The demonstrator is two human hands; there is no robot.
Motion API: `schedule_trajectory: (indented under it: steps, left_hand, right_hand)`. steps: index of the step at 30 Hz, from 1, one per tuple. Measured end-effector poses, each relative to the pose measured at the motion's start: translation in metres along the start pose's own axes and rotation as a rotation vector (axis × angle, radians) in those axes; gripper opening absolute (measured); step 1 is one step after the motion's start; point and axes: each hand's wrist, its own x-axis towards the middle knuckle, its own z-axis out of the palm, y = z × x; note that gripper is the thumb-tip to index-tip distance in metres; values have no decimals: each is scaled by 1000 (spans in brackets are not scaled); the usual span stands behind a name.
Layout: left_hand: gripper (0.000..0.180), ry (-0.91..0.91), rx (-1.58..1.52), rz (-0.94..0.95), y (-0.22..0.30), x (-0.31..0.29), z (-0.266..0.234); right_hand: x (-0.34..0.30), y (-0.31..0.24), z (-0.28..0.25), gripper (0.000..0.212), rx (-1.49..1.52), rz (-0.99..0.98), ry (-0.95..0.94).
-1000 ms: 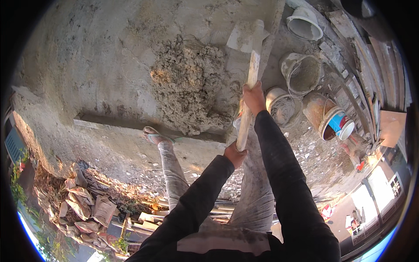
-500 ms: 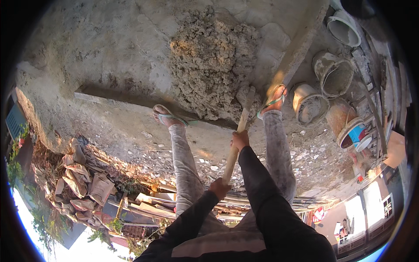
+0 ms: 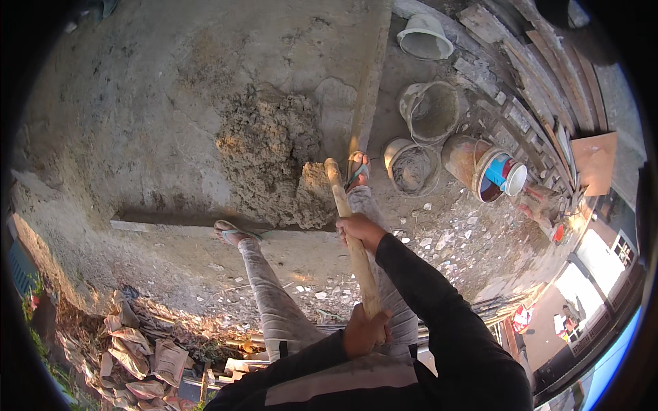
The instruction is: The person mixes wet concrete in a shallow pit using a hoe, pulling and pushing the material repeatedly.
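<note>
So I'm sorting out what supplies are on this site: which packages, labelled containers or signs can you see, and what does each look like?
Crumpled sacks: lower left beside the slab, tan and brownish paper bags, flattened and heaped.
Labelled bucket: right of the mortar pile, lying tilted, rusty brown with a blue and white label.
Red and white sign or bag: lower right, small; too blurred to tell which.
No screens.
</note>
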Motion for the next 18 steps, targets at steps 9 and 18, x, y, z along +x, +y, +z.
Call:
schedule_trajectory:
  steps: [9,18]
  left_hand:
    - [52,-73,82,173,-8,7,175]
    - [65,-167,612,254,13,40,88]
  right_hand:
    - [-138,-96,-126,19,-1,-271,63]
    - [-145,-99,-173,13,268,-652,499]
